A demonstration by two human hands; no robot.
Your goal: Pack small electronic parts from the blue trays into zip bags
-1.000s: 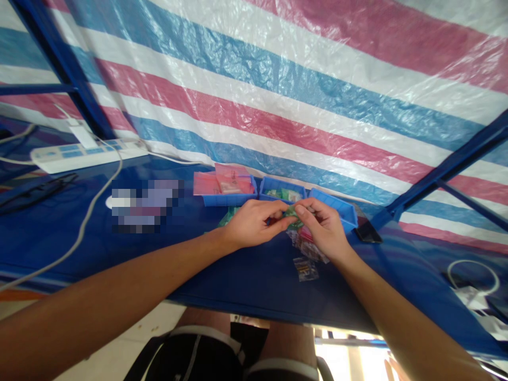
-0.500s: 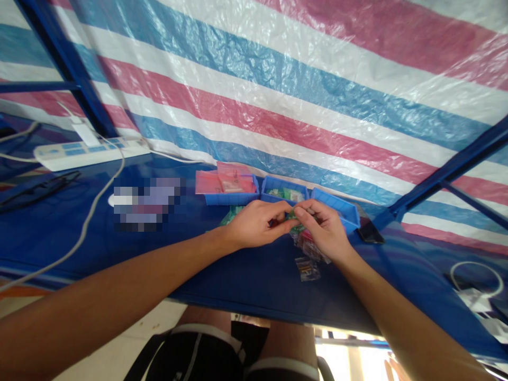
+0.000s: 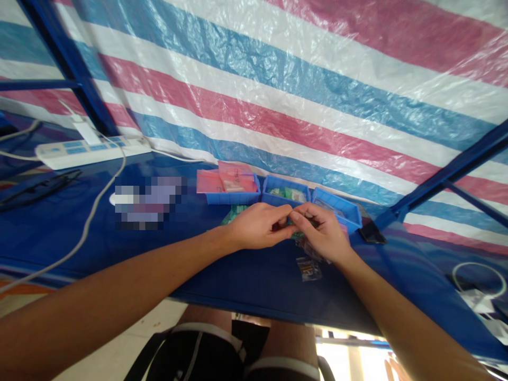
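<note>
My left hand and my right hand meet at the fingertips over the blue table, and both pinch a small green plastic bag, which they mostly hide. Just behind them stand several small blue plastic bins: one holds pink bags, the middle one holds green packets, and the right one sits by my right hand. A clear bag of small parts lies below my right hand, and a green bag lies left of my fingers.
A black phone lies right of the bins. A white power strip and a white cable run along the left of the table. A pixelated patch covers part of the tabletop. A striped tarp hangs behind.
My hands have closed in, and the green bag is more hidden between my fingers. The view has drifted slightly, shifting the bins a little right in the frame.
</note>
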